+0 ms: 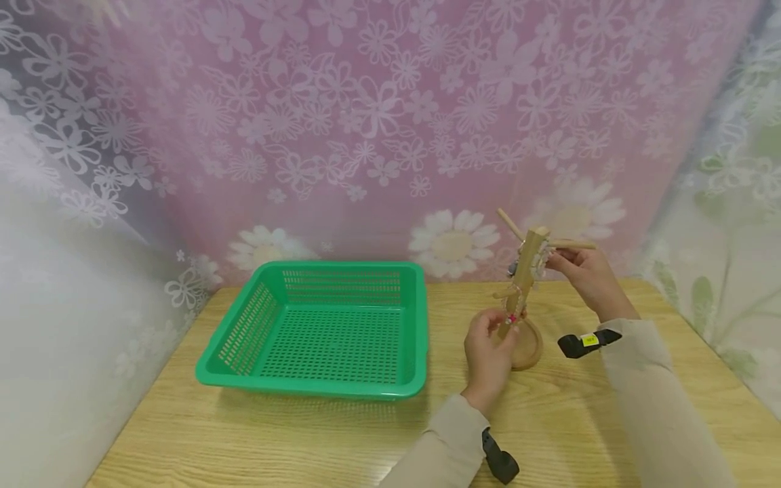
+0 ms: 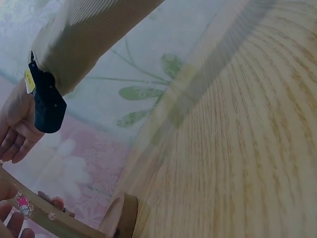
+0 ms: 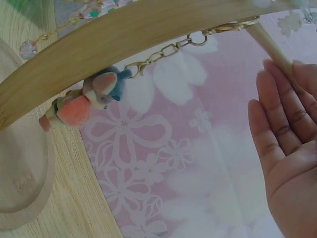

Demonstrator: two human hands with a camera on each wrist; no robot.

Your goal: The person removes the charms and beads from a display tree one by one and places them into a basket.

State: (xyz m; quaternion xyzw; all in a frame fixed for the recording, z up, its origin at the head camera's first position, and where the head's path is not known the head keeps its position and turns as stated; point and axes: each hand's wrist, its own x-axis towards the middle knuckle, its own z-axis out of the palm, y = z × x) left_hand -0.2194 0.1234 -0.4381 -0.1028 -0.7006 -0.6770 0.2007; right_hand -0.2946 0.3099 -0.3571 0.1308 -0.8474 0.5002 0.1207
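Just right of the green basket [image 1: 421, 325], here's the wooden stand [image 1: 523, 271]: pale post, round base [image 1: 529, 349], dangling charms [image 1: 539, 261], a coral-and-blue figure [image 3: 77, 111] on gold chain! Right hand [image 1: 586, 274] pinches a peg [image 1: 573, 245]; left hand [image 1: 489, 352], basket side, meets a pink charm [image 1: 512, 318], grip unclear.

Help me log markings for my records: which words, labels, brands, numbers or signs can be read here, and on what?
No text can be read for certain.
Yellow label on the black wrist device at the right sleeve: dark marks, too small and blurred to read.
Green basket, wooden stand, hanging charms: no lettering visible.
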